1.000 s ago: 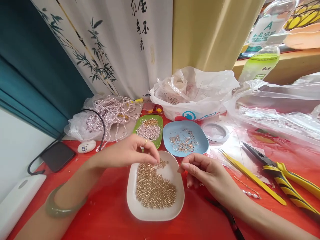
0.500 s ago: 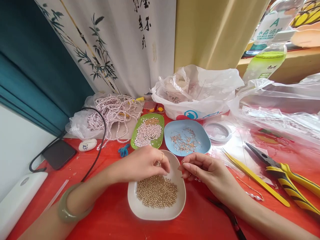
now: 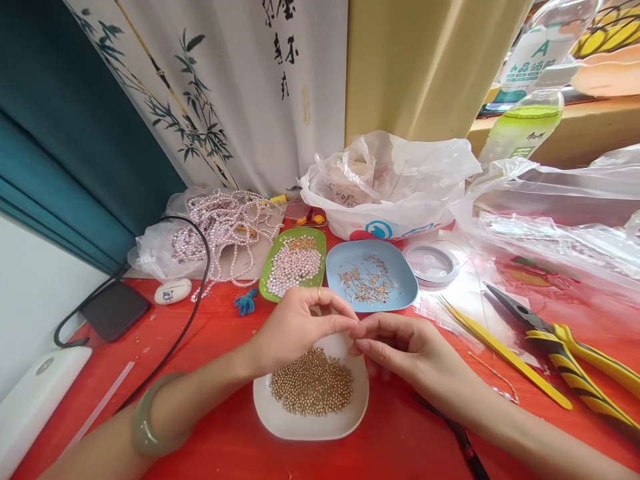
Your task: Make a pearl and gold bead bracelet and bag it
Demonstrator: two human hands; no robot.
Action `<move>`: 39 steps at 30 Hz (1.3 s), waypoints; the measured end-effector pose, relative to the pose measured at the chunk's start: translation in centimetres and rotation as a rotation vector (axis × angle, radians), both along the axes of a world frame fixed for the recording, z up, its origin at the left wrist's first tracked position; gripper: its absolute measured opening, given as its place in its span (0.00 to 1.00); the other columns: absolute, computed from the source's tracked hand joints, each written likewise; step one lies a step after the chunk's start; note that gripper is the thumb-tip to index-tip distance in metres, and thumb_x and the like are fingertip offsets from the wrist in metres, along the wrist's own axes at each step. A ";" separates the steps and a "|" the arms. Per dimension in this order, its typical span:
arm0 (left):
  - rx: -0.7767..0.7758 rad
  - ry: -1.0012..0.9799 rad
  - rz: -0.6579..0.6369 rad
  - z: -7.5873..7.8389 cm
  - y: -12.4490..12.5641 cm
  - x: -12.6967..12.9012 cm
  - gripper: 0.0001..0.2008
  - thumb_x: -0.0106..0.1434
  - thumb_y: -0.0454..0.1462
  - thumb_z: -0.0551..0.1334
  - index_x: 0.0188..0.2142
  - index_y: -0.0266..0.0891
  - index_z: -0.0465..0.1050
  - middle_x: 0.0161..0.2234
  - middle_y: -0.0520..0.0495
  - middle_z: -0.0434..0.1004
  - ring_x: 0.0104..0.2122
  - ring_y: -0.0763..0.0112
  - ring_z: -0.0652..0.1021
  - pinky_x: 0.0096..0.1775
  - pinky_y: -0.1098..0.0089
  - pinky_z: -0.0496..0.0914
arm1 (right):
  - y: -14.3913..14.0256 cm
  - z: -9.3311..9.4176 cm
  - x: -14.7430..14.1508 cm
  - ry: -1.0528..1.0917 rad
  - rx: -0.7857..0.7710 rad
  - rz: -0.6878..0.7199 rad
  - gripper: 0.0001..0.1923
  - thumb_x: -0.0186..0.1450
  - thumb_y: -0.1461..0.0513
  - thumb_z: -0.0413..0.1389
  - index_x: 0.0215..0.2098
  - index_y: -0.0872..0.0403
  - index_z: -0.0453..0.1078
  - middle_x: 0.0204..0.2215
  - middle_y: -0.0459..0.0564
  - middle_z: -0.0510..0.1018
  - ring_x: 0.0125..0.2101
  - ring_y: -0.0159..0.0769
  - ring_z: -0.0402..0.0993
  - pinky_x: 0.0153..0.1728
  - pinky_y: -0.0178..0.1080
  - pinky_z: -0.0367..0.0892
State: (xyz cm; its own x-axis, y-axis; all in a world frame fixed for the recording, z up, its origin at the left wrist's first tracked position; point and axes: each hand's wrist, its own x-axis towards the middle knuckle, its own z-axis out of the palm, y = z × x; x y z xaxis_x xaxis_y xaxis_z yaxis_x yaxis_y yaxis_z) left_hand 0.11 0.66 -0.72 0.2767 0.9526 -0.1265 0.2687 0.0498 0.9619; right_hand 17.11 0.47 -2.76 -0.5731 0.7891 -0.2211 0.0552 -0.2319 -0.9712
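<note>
My left hand [image 3: 303, 327] and my right hand [image 3: 400, 343] meet fingertip to fingertip above the upper right part of a white dish [image 3: 310, 430]. Both are closed in a pinch; whatever they grip is too small and hidden to make out. Small gold beads [image 3: 313, 383] are heaped in the white dish below. Behind my left hand sits a green tray [image 3: 270, 263] of pale pink pearl beads [image 3: 294, 267] and some gold ones. A blue tray [image 3: 405, 293] with scattered metal pins [image 3: 373, 283] lies just beyond my right hand.
Yellow tweezers [image 3: 510, 353], yellow-black pliers [image 3: 560, 333] and a short chain with pearls [image 3: 500, 387] lie to the right. Another dark-handled tool [image 3: 463, 443] is partly under my right forearm. Pearl strands [image 3: 225, 220], a black cable [image 3: 205, 267] and a phone [image 3: 115, 310] are left; plastic bags [image 3: 395, 193] stand behind.
My left hand has moved up and right from over the gold beads to meet my right fingertips. My right hand has stayed nearly in place. The view has shifted slightly.
</note>
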 end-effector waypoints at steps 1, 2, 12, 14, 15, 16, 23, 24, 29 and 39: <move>-0.003 -0.012 0.026 0.0 0.0 -0.1 0.05 0.51 0.37 0.63 0.24 0.36 0.73 0.23 0.49 0.74 0.25 0.72 0.71 0.28 0.73 0.64 | 0.0 0.1 0.0 -0.019 0.011 0.001 0.03 0.57 0.63 0.54 0.28 0.54 0.68 0.24 0.45 0.74 0.23 0.28 0.69 0.25 0.32 0.64; -0.006 -0.027 0.058 0.0 0.1 -0.2 0.04 0.50 0.36 0.64 0.24 0.36 0.74 0.23 0.50 0.74 0.25 0.73 0.71 0.29 0.73 0.64 | 0.1 0.3 -0.1 -0.038 0.026 0.004 0.03 0.57 0.63 0.54 0.28 0.54 0.69 0.24 0.45 0.74 0.25 0.29 0.69 0.26 0.32 0.64; 0.053 0.003 0.259 0.3 0.3 -0.5 0.04 0.48 0.36 0.66 0.24 0.37 0.74 0.24 0.49 0.75 0.26 0.73 0.72 0.28 0.74 0.66 | 0.4 0.5 0.7 -0.164 0.137 0.073 0.07 0.58 0.61 0.52 0.23 0.54 0.67 0.23 0.44 0.70 0.26 0.30 0.65 0.28 0.33 0.58; 0.059 -0.023 0.278 0.3 0.3 -0.5 0.04 0.48 0.36 0.66 0.24 0.36 0.73 0.23 0.50 0.74 0.25 0.75 0.71 0.27 0.75 0.65 | 0.5 0.7 0.6 -0.136 0.082 0.081 0.06 0.57 0.62 0.52 0.23 0.54 0.67 0.23 0.44 0.70 0.25 0.30 0.64 0.28 0.33 0.58; 0.047 -0.069 0.279 0.3 0.4 -0.5 0.05 0.50 0.36 0.65 0.26 0.36 0.72 0.23 0.51 0.74 0.24 0.76 0.71 0.27 0.75 0.65 | 0.6 0.8 0.6 -0.120 0.060 0.077 0.06 0.57 0.62 0.52 0.23 0.54 0.67 0.22 0.44 0.70 0.25 0.30 0.64 0.27 0.32 0.58; 0.020 -0.132 0.275 0.3 0.4 -0.5 0.06 0.52 0.37 0.63 0.28 0.36 0.71 0.23 0.51 0.74 0.23 0.77 0.71 0.26 0.76 0.65 | 0.7 0.9 0.6 -0.105 0.046 0.063 0.06 0.57 0.61 0.52 0.23 0.54 0.67 0.22 0.44 0.70 0.24 0.30 0.64 0.27 0.32 0.58; -0.368 -0.459 0.141 -0.2 -0.3 0.2 0.06 0.56 0.32 0.59 0.36 0.35 0.65 0.22 0.52 0.74 0.20 0.81 0.70 0.24 0.80 0.65 | 0.9 1.4 0.7 -0.055 0.276 -0.118 0.08 0.56 0.59 0.54 0.22 0.52 0.69 0.27 0.45 0.66 0.31 0.33 0.62 0.33 0.35 0.58; -0.405 -0.480 0.116 -0.2 -0.4 0.3 0.07 0.56 0.32 0.59 0.36 0.35 0.66 0.20 0.52 0.72 0.19 0.81 0.70 0.24 0.80 0.65 | 0.9 1.5 0.7 -0.062 0.304 -0.139 0.07 0.56 0.59 0.55 0.22 0.52 0.69 0.27 0.45 0.65 0.30 0.33 0.61 0.31 0.35 0.58; -0.485 -0.584 0.034 -0.3 -0.9 0.6 0.07 0.54 0.31 0.60 0.35 0.33 0.70 0.22 0.51 0.72 0.20 0.81 0.72 0.26 0.79 0.66 | 0.9 1.5 0.8 -0.070 0.344 -0.171 0.05 0.54 0.60 0.57 0.22 0.52 0.71 0.26 0.45 0.62 0.29 0.33 0.60 0.29 0.35 0.57; -0.418 -0.422 0.065 -0.4 -0.9 1.0 0.09 0.46 0.34 0.68 0.28 0.34 0.74 0.24 0.50 0.73 0.23 0.79 0.72 0.29 0.76 0.65 | 0.7 2.1 0.6 -0.056 0.241 -0.138 0.07 0.55 0.58 0.56 0.22 0.52 0.68 0.23 0.43 0.64 0.27 0.32 0.61 0.29 0.34 0.59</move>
State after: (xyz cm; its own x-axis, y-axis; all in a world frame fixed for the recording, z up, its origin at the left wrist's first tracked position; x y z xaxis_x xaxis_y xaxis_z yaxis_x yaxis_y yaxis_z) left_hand 1.14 -0.29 -1.13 0.3274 0.8622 -0.3865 -0.1488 0.4510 0.8800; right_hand 17.66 1.18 -0.66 -0.4491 0.8923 -0.0457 0.0941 -0.0036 -0.9956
